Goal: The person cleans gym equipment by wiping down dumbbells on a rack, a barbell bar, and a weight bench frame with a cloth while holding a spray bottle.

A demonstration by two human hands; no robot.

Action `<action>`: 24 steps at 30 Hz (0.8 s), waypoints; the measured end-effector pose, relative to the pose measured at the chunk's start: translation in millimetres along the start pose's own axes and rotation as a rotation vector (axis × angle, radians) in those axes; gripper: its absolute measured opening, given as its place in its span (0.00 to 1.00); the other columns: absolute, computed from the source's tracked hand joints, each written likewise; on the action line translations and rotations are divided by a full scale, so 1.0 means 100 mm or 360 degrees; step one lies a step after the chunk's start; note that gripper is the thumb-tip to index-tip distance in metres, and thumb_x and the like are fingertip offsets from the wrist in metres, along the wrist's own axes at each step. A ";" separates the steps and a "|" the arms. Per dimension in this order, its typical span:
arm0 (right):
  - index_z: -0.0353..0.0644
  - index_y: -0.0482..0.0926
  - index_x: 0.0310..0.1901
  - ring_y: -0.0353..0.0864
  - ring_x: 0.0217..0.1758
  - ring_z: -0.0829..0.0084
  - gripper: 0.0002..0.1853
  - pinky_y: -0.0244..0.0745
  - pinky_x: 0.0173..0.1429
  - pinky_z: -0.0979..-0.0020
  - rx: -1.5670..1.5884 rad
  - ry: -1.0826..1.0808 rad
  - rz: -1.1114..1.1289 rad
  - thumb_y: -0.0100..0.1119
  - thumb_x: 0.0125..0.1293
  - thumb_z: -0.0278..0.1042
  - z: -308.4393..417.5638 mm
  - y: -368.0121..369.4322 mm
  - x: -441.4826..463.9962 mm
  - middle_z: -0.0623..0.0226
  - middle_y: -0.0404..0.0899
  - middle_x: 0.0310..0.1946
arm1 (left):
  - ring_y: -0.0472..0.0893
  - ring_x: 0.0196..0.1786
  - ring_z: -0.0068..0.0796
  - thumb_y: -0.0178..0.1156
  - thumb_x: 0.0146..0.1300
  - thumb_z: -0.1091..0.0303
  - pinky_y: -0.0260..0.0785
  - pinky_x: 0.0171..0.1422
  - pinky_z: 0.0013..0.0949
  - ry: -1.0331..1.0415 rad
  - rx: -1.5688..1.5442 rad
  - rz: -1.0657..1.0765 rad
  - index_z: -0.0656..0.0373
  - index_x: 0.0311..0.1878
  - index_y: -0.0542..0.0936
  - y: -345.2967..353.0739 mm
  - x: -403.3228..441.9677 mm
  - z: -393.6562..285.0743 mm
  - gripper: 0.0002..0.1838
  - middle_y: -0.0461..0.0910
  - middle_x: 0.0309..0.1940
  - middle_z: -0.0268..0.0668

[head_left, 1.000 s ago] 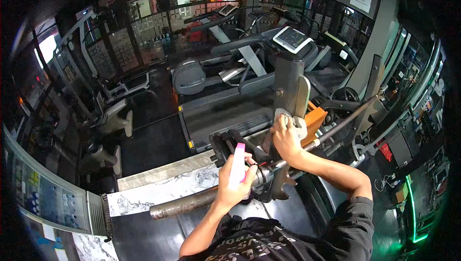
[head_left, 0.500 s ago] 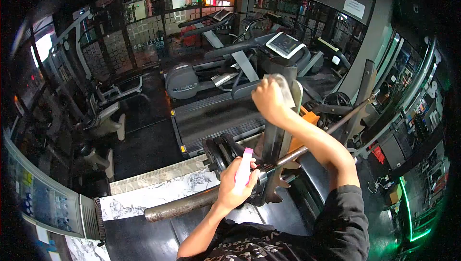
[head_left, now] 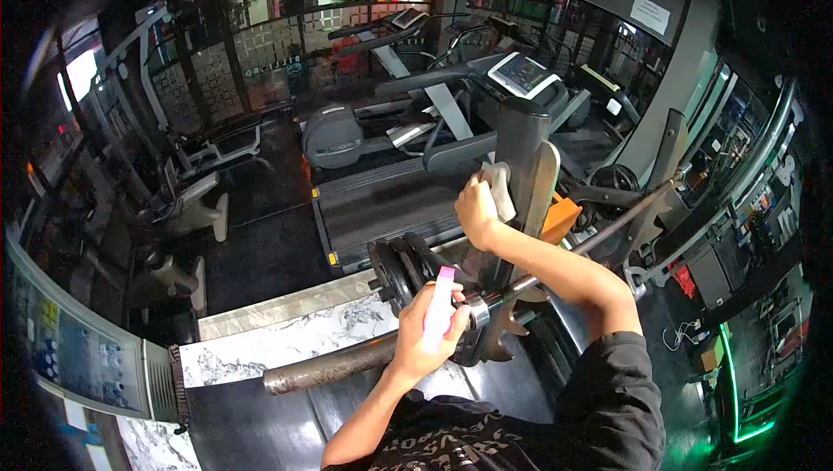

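Observation:
My right hand (head_left: 477, 213) is closed on a pale cloth (head_left: 499, 189), which is pressed to the left side of a dark upright post (head_left: 524, 137) of a weight rack. My left hand (head_left: 418, 332) is wrapped round a slim white bottle with a pink top (head_left: 440, 306), held in front of my chest. Just right of that hand, a barbell (head_left: 612, 230) runs across the rack, past a toothed metal bracket (head_left: 503, 339). Black weight plates (head_left: 392, 273) sit behind the left hand. Below them a worn metal bar (head_left: 325, 369) sticks out to the left.
Beyond the post stand a treadmill (head_left: 390, 215) and its console (head_left: 523, 75). A glass-fronted fridge (head_left: 82, 354) is at lower left. An orange part (head_left: 560, 219) sits beside the post, and a black padded bench (head_left: 286, 432) lies under my arms.
My right hand has moved down the post with the cloth, baring the post's top. The left hand and bottle have hardly moved. The view has shifted slightly.

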State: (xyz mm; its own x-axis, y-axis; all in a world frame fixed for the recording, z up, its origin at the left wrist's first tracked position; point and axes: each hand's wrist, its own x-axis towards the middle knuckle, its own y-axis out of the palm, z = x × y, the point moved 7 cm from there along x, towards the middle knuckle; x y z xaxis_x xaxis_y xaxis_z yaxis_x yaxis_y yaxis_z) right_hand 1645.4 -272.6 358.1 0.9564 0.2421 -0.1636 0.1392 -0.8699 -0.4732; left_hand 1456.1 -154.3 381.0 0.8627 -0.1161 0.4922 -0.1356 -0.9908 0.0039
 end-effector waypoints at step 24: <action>0.43 0.83 0.43 0.63 0.73 0.57 0.15 0.57 0.75 0.54 0.0739 0.0616 -0.1375 0.58 0.53 0.35 -0.79 -0.04 -1.26 0.57 0.73 0.62 | 0.77 0.27 0.15 0.65 0.60 0.77 0.71 0.32 0.23 0.0092 0.0149 0.0123 0.62 0.51 0.76 0.15 0.04 -0.02 0.16 0.81 0.38 0.33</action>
State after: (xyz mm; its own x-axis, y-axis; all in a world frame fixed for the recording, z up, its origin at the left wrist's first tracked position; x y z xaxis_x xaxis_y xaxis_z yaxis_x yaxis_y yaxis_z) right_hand 1544.3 -333.9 448.7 0.6070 0.4763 0.6361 0.7788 -0.1974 -0.5954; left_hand 1456.1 -168.9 384.9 0.8216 -0.1909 0.5371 -0.1522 -0.9815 -0.1161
